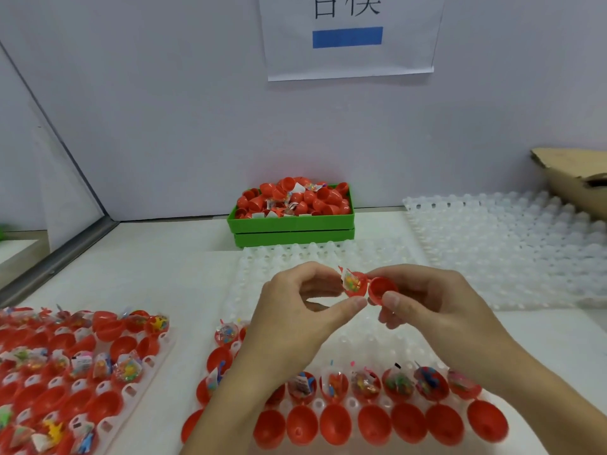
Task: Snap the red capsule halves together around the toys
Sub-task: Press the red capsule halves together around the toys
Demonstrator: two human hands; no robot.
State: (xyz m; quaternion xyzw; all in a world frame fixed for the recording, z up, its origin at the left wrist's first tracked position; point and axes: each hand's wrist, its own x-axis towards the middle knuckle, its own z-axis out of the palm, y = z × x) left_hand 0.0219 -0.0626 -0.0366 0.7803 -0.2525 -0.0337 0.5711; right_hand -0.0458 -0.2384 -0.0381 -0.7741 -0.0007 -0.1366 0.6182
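Note:
My left hand (295,310) pinches a red capsule half (356,284) that holds a bagged toy (350,281). My right hand (437,303) pinches an empty red capsule half (381,290), its hollow facing me. The two halves touch at their rims above a white moulded tray (249,277). In the tray's near rows sit several red halves with bagged toys (399,384) and several empty red halves (374,425).
A green bin (292,224) of red capsules and toy bags stands at the back wall. A second tray (144,362) of red halves and toys lies at the left. Stacked white trays (512,244) and a cardboard box (574,178) are at the right.

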